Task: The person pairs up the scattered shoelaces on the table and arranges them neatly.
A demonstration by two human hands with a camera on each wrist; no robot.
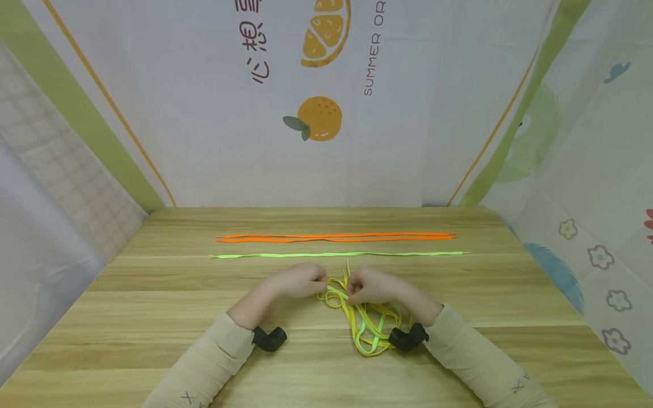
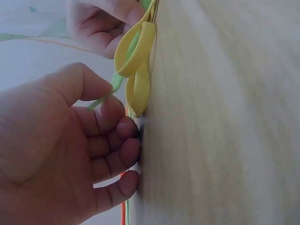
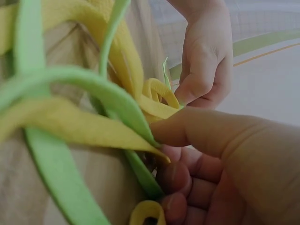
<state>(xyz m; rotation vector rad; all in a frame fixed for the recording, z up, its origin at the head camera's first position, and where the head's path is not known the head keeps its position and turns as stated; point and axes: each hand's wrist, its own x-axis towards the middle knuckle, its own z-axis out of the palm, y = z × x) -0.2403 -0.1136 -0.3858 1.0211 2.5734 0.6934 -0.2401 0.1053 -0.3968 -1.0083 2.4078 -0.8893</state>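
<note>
A loose tangle of yellow shoelace [image 3: 70, 122] and green shoelace [image 3: 65, 178] lies on the wooden table in front of me. At its left side my left hand [image 1: 301, 280] pinches a thin green lace end [image 2: 97, 103] between thumb and forefinger, the other fingers loosely bent. Yellow loops [image 2: 138, 89] hang just beyond those fingertips in the left wrist view. My right hand [image 1: 376, 285] is over the tangle's upper part, thumb and fingers pinching green and yellow strands together. The strands inside that pinch are partly hidden. Both hands are close together.
A straight green shoelace [image 1: 306, 255] lies across the table beyond the hands. Farther back, two orange shoelaces [image 1: 336, 235] run parallel to it. A printed white curtain [image 1: 214, 141] stands along the table's back edge. Black wrist mounts [image 1: 270, 339] sit below both hands.
</note>
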